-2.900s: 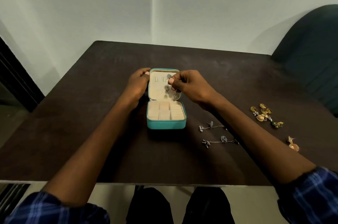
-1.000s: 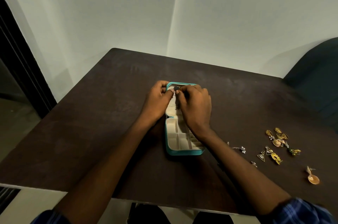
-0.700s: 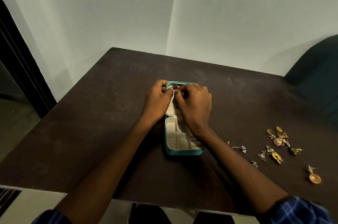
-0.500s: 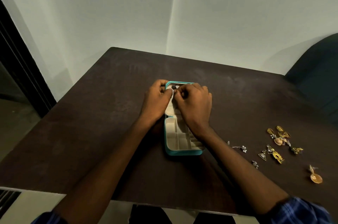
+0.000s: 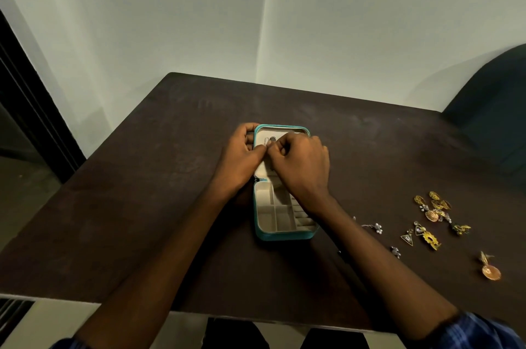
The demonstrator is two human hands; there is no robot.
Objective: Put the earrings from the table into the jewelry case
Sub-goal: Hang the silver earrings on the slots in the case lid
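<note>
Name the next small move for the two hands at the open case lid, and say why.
Probably finish fixing the earring to the lid, then let go. Both hands, left and right, pinch together at the lid panel, and more earrings lie on the table.

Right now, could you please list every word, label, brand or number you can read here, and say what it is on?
None: no readable text shows on the jewelry case, the loose earrings or the table.
</note>
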